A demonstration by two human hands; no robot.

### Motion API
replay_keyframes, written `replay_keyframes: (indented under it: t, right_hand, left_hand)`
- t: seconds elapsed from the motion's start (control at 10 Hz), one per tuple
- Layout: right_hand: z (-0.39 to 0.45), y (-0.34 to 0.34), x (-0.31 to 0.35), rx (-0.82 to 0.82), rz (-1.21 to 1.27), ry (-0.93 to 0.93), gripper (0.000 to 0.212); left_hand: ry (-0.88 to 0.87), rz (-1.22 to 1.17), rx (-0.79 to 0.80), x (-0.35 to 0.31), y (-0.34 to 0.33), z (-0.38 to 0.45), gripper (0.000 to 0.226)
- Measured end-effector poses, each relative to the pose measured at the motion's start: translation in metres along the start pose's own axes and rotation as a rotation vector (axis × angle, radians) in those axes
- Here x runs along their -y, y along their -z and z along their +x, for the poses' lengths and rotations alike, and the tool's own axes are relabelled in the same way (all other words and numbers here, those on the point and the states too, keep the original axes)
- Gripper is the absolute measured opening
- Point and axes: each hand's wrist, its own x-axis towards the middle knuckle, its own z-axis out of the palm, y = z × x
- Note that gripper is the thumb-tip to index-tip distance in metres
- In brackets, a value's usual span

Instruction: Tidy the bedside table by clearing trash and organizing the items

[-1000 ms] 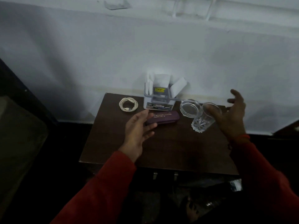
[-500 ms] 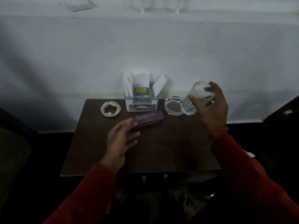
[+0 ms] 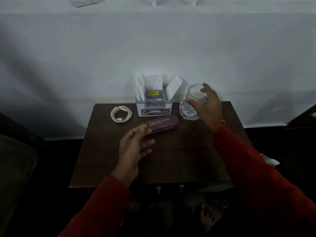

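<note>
Lowered since a moment ago, the glass point(image 3: 195, 100), gripped by the right hand point(image 3: 207, 105), nears the ashtray point(image 3: 186, 115) (no trash visible), while the open left hand point(image 3: 135, 144) hovers near the spectacle case point(image 3: 160, 124), unsorted.

- A white wall point(image 3: 153, 48) rises behind the back edge of the table point(image 3: 179, 159), with a faint yellowish line running across it low down.
- A pale ledge point(image 3: 222, 5) runs along the top of the wall.
- Two small metal clips point(image 3: 159, 189) hang just below the table's front edge.
- A crumpled white scrap point(image 3: 270, 160) lies low down beside the table's right edge.
- A dark bulky shape point(image 3: 15, 168) stands off the left edge, too dim to identify.
- The floor point(image 3: 205, 202) under the front edge is dark and cluttered.
</note>
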Motion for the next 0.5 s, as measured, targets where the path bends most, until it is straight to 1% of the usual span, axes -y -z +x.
replay_keyframes:
  t: [0.2,0.3,0.4,0.5]
  right_hand:
    - [0.006,-0.007,-0.005,0.053,-0.046,-0.005,0.091]
    - [-0.006,-0.004,-0.003,0.044,-0.186,-0.005,0.100]
    - [-0.025,0.008,0.009,-0.112,-0.269,0.127,0.084]
    - [-0.057,0.014,0.027,-0.127,-0.287,0.235,0.066]
  left_hand:
    - [-0.004,0.002,0.002,-0.002,0.001,-0.002,0.017]
    - [-0.021,0.005,0.025,-0.003,-0.001,-0.004,0.017]
    - [-0.092,0.016,0.055,-0.007,-0.004,-0.006,0.020]
    - [-0.228,0.083,0.032,-0.013,-0.010,-0.010,0.022]
